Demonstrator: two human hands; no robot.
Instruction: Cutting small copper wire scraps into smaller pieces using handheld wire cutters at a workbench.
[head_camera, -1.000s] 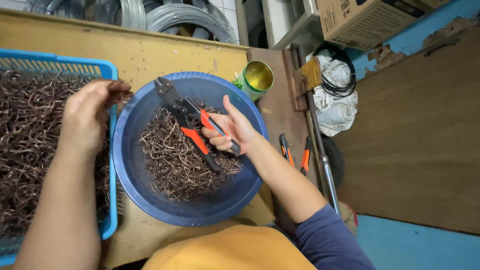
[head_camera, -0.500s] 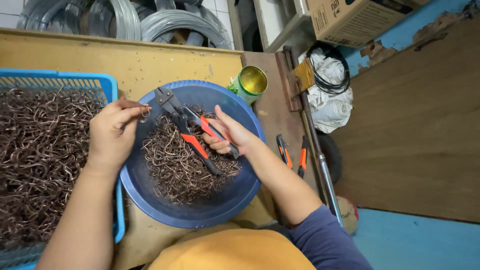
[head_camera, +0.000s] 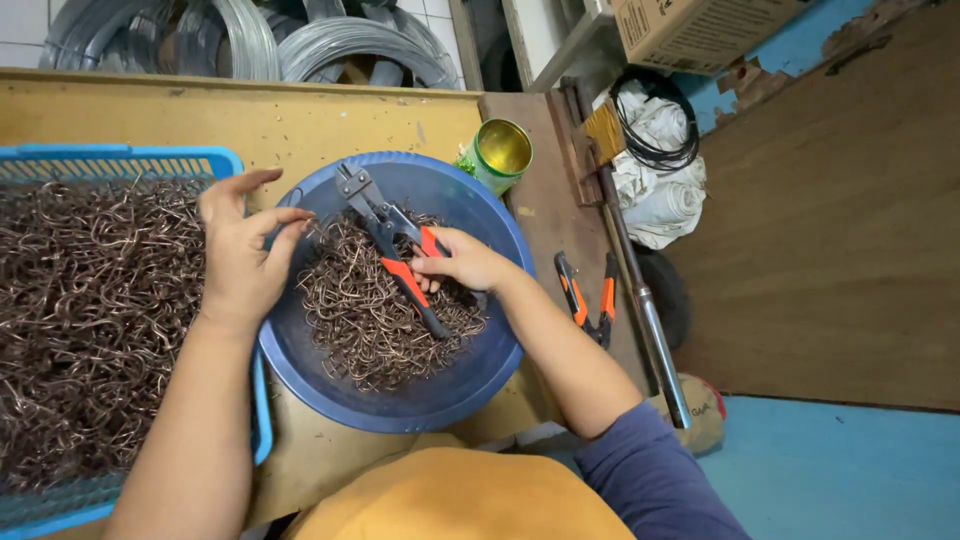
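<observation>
Now | left hand (head_camera: 240, 255) moved over bowl (head_camera: 470, 390), pinching wire | right hand (head_camera: 462, 262) grips cutters (head_camera: 385, 225)

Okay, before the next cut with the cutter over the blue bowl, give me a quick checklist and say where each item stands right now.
1. Right hand grips the cutter handles: ok.
2. Cutter head is over the bowl, so pieces would likely land inside: ok.
3. Left hand holds a wire piece: cannot tell, too small.
4. Left fingers are apart from the jaws: ok, but close.
5. Jaws open enough for wire: cannot tell.
6. Basket of wire pieces is beside the left hand: ok.
</observation>
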